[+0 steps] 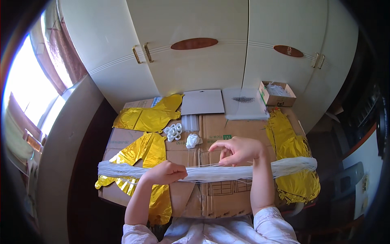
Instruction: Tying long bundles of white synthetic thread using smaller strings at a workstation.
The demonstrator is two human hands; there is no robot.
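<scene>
A long bundle of thin white strands [221, 174] lies across the cardboard in front of me, from the left edge to the right edge. My left hand [165, 172] is closed over the bundle's left-middle part, gripping strands whose exact number is hidden by the fingers. A few loose strands [202, 165] stretch from it along the bundle's upper side toward my right hand [239, 151]. That hand hovers at the bundle's far side, index finger curved away from the thumb. Its thumb tip is close to the loose strands; whether it touches them is unclear.
Gold foil pieces [148, 118] lie at left, with more gold foil [286, 140] at right. White rings [173, 132] and a crumpled white wad [193, 141] sit mid-table. Behind are a grey board [202, 101], clear plastic sheets [245, 105] and an open box [280, 97], against cabinet doors [191, 69].
</scene>
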